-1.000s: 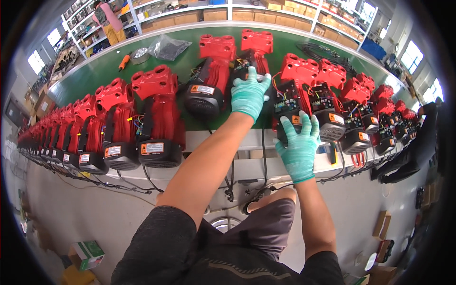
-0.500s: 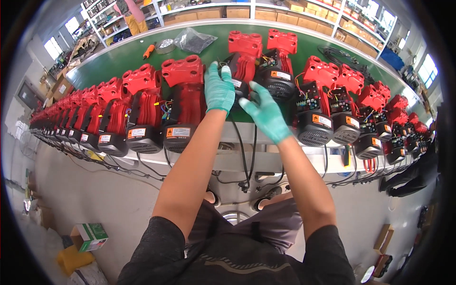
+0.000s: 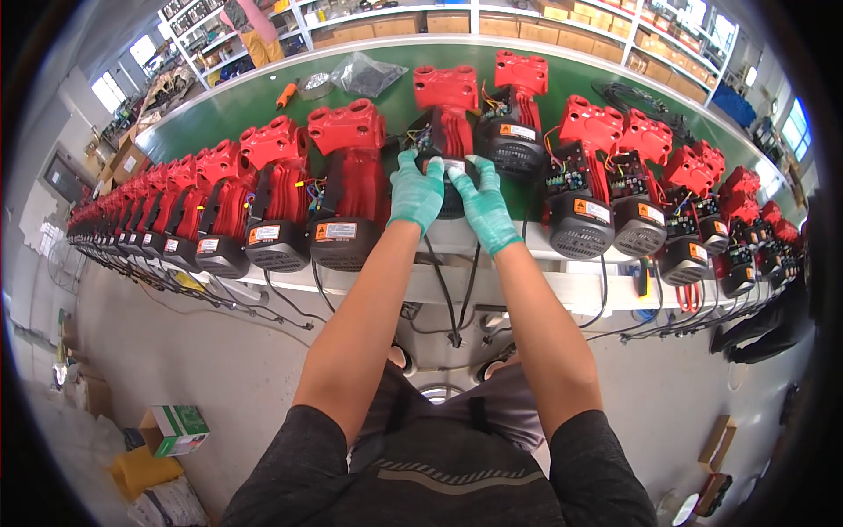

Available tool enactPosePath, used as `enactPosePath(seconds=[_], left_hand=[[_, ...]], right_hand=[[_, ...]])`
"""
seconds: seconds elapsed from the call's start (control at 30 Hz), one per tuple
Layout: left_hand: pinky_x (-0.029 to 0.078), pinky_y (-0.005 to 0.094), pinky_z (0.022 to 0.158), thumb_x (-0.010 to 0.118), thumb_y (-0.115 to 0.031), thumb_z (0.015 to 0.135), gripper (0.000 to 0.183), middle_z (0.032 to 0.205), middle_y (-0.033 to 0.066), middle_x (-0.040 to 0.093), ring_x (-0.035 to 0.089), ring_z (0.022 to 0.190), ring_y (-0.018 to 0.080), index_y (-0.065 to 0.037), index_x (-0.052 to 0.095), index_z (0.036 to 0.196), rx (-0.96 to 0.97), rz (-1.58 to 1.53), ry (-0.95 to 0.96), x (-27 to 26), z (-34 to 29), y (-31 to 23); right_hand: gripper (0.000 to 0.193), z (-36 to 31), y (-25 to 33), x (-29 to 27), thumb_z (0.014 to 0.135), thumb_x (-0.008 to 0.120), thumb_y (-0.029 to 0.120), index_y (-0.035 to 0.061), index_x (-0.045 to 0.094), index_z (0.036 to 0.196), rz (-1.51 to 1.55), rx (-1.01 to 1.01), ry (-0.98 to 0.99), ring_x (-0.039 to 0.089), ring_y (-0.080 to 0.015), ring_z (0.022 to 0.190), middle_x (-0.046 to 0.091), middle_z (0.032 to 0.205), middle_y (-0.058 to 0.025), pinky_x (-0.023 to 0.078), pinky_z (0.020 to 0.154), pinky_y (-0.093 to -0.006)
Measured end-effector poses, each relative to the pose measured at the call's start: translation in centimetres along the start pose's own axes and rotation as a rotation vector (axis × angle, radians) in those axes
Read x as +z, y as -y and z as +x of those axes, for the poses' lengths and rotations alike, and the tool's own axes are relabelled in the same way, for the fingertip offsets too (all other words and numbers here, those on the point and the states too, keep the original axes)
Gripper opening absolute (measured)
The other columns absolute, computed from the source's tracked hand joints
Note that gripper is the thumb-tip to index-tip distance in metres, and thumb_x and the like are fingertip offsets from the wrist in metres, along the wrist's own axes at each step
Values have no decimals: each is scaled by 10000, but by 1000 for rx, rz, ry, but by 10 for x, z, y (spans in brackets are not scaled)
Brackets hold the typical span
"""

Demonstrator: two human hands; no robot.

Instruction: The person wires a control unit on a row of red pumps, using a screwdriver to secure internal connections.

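Both my hands wear green gloves with pale fingertips. In front of me on the bench stands a motor unit (image 3: 454, 132) with a red cast head, red ribs and a black end cover. My left hand (image 3: 417, 191) grips the left side of that cover. On the opposite side my right hand (image 3: 483, 204) holds it, thumb near the label on top. Exposed wiring and a circuit board (image 3: 425, 138) show on the unit's left side. Another motor unit (image 3: 515, 132) sits just right and farther back. A larger motor unit (image 3: 345, 189) stands close to my left hand.
Rows of similar units (image 3: 219, 211) curve along the green bench (image 3: 397, 101) on both sides. Black cables (image 3: 455, 307) hang over its front edge. Behind lie an orange-handled tool (image 3: 286, 95), a tape roll (image 3: 314, 85), a plastic bag (image 3: 369, 75) and coiled cable (image 3: 628, 98).
Both hands have come nearer to me and closed round the end cover from either side. The motor unit has shifted slightly towards me and now sits straighter.
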State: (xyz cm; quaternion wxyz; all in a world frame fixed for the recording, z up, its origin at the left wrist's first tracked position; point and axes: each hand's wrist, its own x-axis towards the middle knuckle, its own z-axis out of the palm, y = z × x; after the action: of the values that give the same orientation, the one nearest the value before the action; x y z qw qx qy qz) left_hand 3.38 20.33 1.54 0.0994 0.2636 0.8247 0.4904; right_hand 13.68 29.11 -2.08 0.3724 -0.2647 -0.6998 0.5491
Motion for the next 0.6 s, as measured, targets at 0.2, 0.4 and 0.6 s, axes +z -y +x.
enactPosePath(seconds=[0.2, 0.4, 0.6], left_hand=[[463, 473, 1098, 587, -403, 1060, 643, 1431, 323, 500, 572, 1286, 449, -68, 372, 1565, 23, 1, 69, -19, -78, 4], [420, 400, 1133, 673, -269, 1042, 708, 1435, 213, 429, 505, 1296, 271, 18, 319, 1583, 112, -171, 139, -18, -145, 13], [491, 380, 1056, 717, -186, 1007, 842, 1476, 213, 405, 506, 1262, 232, 17, 213, 1651, 141, -232, 294, 2, -203, 3]], right_hand=[[567, -57, -5, -22, 1004, 726, 364, 87, 507, 1448, 127, 34, 42, 535, -292, 1219, 480, 1350, -175, 445, 1090, -399], [438, -103, 23, -59, 1038, 686, 239, 90, 516, 1413, 246, 58, 127, 524, -139, 1156, 572, 1246, -54, 446, 1048, -303], [316, -96, 25, -100, 1080, 606, 205, 54, 646, 1354, 242, 51, 41, 568, -100, 1146, 656, 1243, -27, 458, 1056, -288]])
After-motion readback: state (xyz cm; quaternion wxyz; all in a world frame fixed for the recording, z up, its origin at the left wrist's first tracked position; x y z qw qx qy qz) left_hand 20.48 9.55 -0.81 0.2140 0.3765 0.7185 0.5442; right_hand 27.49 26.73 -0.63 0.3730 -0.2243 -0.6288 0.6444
